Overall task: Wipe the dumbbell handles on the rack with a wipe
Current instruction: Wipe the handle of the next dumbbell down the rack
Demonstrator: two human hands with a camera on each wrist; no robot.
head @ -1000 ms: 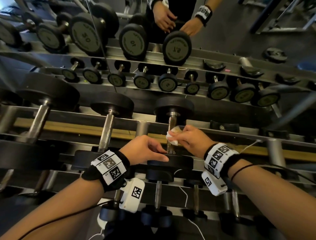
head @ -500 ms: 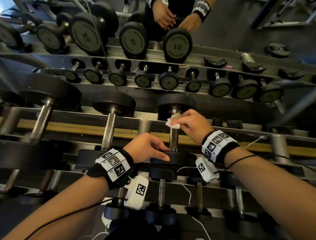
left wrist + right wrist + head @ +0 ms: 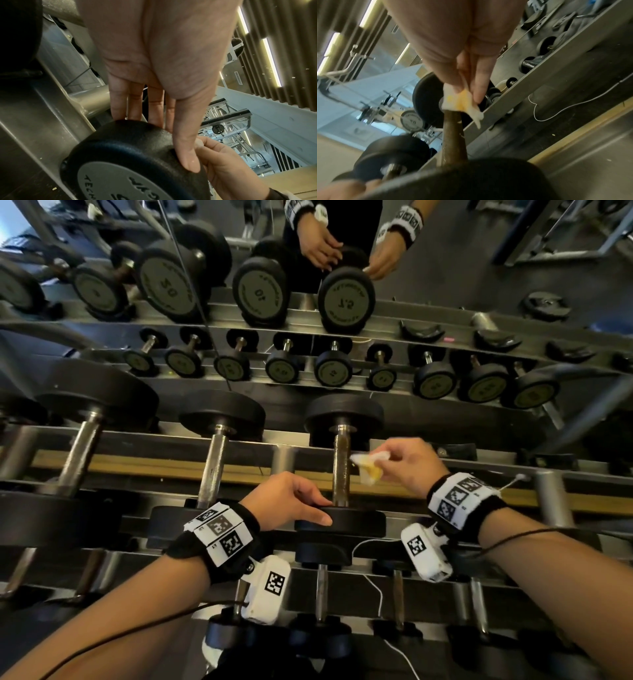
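So the person is standing right up at the dumbbell rack (image 3: 239, 445), both arms out over the middle row. The dumbbell (image 3: 342, 470) being cleaned is the one straight ahead, lying front to back across the rack rails, with a brownish, worn-looking handle (image 3: 341, 474).

The left hand (image 3: 291, 501) sits on the near black end of that dumbbell. The left wrist view shows the grip pretty clearly: fingers straight and reaching over the top of the weight, thumb flat along its front edge, so it's pressing down on it, not wrapped around it.

The right hand (image 3: 407, 467) is just right of the handle, pinching a crumpled wipe (image 3: 368, 469) between thumb and fingers. The wipe is white with a yellow-orange stain. In the right wrist view (image 3: 462, 104) it's up against the handle, about halfway toward the far end; in the head view its tip looks right at the handle's side, though I can't tell how firmly it's touching.

Two bigger dumbbells lie left of that one on the same rails. Beyond the rack is a mirror (image 3: 445, 251) showing rows of dumbbells and both hands reflected.
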